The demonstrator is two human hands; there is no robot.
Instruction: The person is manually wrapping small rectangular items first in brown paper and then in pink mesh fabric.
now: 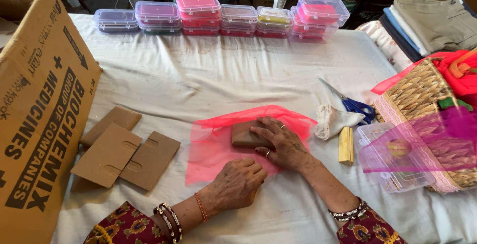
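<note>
A: Block (244, 134): small, flat, brown rectangle, looks like card or board. Sits on a sheet of sheer pink netting (218, 149) at centre frame, on the white-clothed surface (198, 75).

B: Hands?

A: Right hand (280, 142) lies flat over the right end of the block, fingers (266, 125) spread and pressing, not curled round it. Left hand (236, 183) is loosely clenched on the lower edge of the netting, pinning it. Can't tell if it pinches the fabric or just rests on it.

B: Risks?

A: My read: the netting is thin and slippery, already wrinkled at the upper right corner. If either hand lifts, it could slide on the cloth and the block would end up off-centre. Rings and bangles could snag the mesh.

B: Clutter?

A: Scissors (358, 107) with blue handles and a lace-edged white cloth (335, 120) lie just right of the netting; a pale yellow bar (346, 145) is near the right wrist. A sweep of that arm could knock them. Brown card pieces (124, 152) at lower left are well apart, beside a big cardboard box (39, 105). Stacked clear plastic boxes (223, 15) run along the top edge.
</note>
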